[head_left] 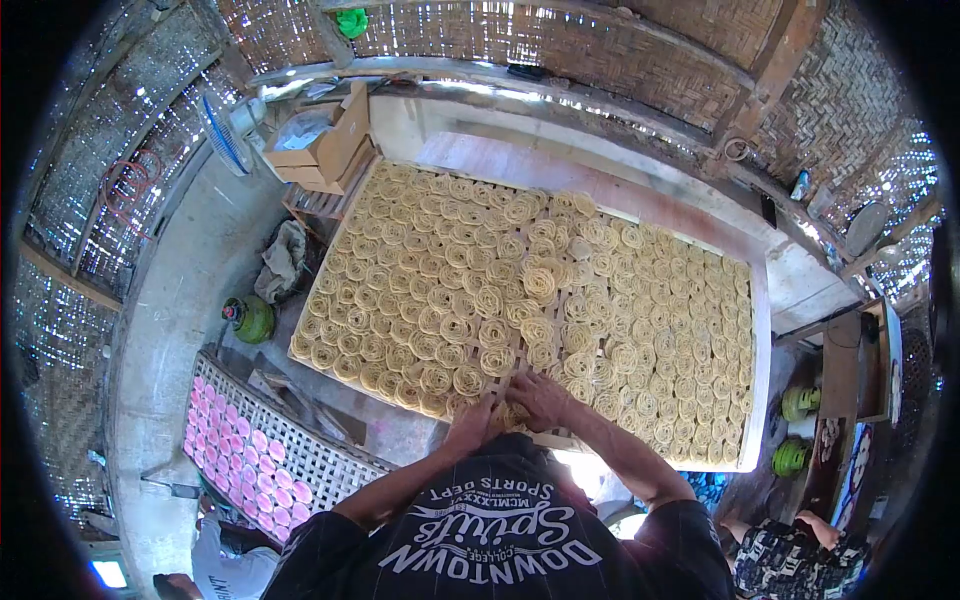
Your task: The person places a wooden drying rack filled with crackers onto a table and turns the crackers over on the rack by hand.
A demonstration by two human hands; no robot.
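Rows of pale yellow, spiral noodle-like coils [405,290] cover two adjoining racks in front of me. Some coils [540,280] are heaped along the seam between the racks. At the near edge, my left hand [474,424] has its fingers bent and drawn together. My right hand [541,400] is just beside it, fingers curled down among the nearest coils. The hands almost meet, and whatever is between their fingertips is too small and covered to name.
A woven rack of pink discs [245,455] stands at lower left. Green gas cylinders [250,318] are on both sides. An open cardboard box [320,145] and a fan [225,135] stand at back left. Other people [800,560] are at both lower corners.
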